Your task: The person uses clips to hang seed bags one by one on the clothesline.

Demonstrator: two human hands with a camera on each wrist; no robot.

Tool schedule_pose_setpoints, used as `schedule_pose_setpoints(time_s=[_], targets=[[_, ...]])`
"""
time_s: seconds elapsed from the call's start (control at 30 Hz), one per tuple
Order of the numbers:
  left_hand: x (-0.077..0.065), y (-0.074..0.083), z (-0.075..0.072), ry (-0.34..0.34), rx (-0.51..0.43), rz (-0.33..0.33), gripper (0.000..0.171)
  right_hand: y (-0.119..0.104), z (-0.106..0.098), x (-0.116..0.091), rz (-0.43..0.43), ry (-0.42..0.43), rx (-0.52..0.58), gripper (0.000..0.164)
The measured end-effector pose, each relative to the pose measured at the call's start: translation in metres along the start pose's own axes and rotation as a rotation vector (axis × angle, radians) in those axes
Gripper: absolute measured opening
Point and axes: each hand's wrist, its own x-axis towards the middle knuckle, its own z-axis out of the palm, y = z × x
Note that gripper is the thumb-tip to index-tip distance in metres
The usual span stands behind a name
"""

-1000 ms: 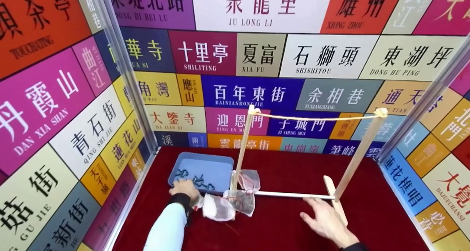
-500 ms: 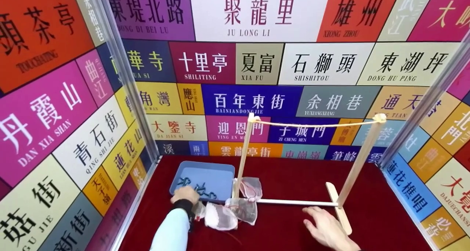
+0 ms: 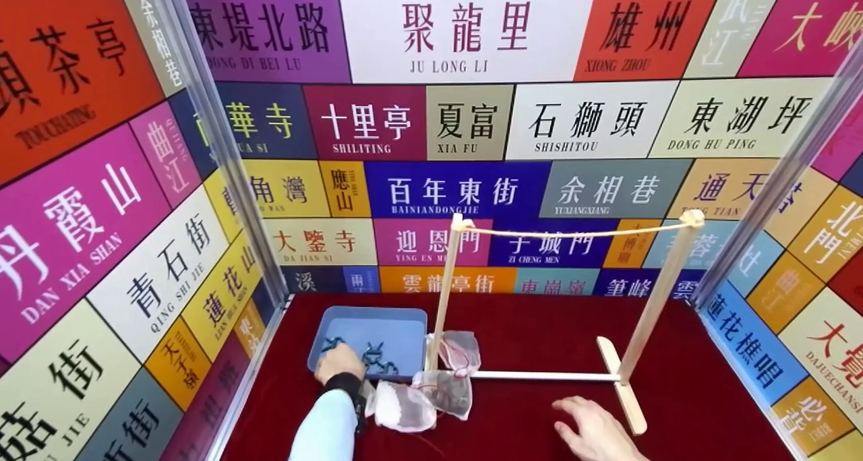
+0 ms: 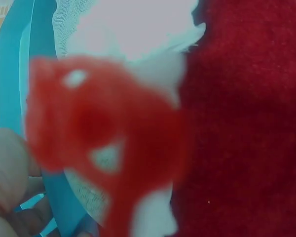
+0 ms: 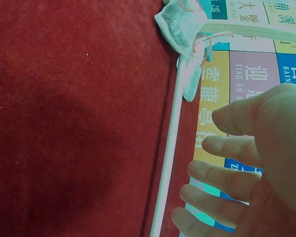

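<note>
My left hand (image 3: 340, 362) reaches over the near left rim of a blue tray (image 3: 396, 321). Inside lie several dark green S-shaped hooks (image 3: 379, 361). One more hook (image 3: 332, 342) shows just past the fingers; whether they grip it is hidden. In the left wrist view, part of the hand (image 4: 12, 182) is at the tray wall, fingertips out of sight. My right hand (image 3: 597, 428) hovers with relaxed, spread fingers and holds nothing. It is nearest the white lower bar (image 3: 539, 375) of a wooden frame (image 3: 657, 306).
White mesh pouches (image 3: 404, 406) with red cords lie by the frame's left post (image 3: 445, 292), beside the tray. A string (image 3: 573, 234) joins the post tops. A blurred red item (image 4: 108, 123) fills much of the left wrist view. Dark red cloth (image 3: 526, 414) covers the table; printed walls surround it.
My left hand has moved slightly deeper into the tray, among the hooks. My right hand has stayed nearly in place. The head view has tilted up a little.
</note>
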Motion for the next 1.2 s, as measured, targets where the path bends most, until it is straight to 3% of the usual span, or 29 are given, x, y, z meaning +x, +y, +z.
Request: schedule_pose_setpoints(time_s=[0.13, 0.27, 0.47, 0.6, 0.73, 0.9, 1.07, 1.2], targets=[[-0.003, -0.007, -0.004, 0.053, -0.011, 0.071, 0.031, -0.001, -0.002, 0.000, 0.005, -0.011, 0.008, 0.031], [-0.003, -0.013, -0.013, 0.143, -0.086, 0.126, 0.021, -0.007, -0.004, 0.003, 0.018, -0.012, 0.024, 0.030], [-0.006, -0.012, -0.033, 0.279, -0.224, 0.199, 0.025, -0.018, -0.007, 0.008, -0.016, 0.051, 0.025, 0.025], [-0.019, -0.006, -0.046, 0.371, -0.309, 0.299, 0.020, -0.029, -0.009, 0.015, -0.055, 0.092, 0.034, 0.022], [-0.041, 0.009, -0.057, 0.422, -0.363, 0.419, 0.013, -0.041, -0.015, 0.023, -0.099, 0.146, 0.082, 0.018], [-0.075, 0.039, -0.068, 0.361, -0.494, 0.524, 0.012, -0.060, -0.021, 0.037, -0.212, 0.279, 0.145, 0.019], [-0.111, 0.070, -0.079, 0.173, -0.689, 0.565, 0.016, -0.082, -0.021, 0.055, -0.355, 0.356, 0.234, 0.022], [-0.138, 0.089, -0.083, 0.004, -0.788, 0.589, 0.018, -0.100, -0.017, 0.064, -0.390, 0.326, 0.297, 0.032]])
